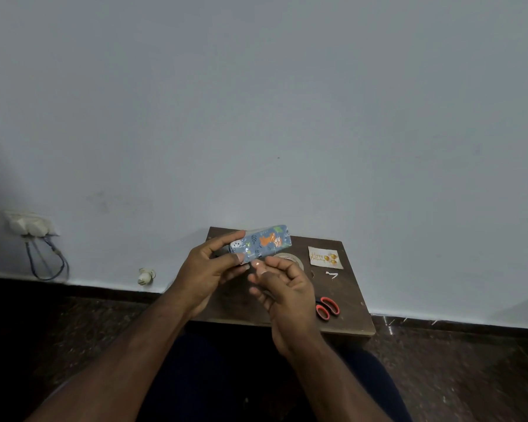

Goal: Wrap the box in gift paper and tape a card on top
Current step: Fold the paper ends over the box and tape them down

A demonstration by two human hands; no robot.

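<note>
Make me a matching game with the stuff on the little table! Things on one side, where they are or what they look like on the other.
Things:
1. blue patterned wrapped box
2. red-handled scissors
3. cream birthday card with gold balloons
4. round roll of clear tape

Descriptions:
A. lies flat at the table's far right
B. held in the left hand
C. near the table's front edge
D. partly hidden behind the right hand

Pairs: 1-B, 2-C, 3-A, 4-D

Bare forearms without sleeves, left hand [208, 266], right hand [284, 287], dark navy trousers [226, 376].

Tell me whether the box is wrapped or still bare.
Wrapped: blue patterned paper covers every visible face of the box, which the left hand holds above the table. The far side is hidden.
</note>
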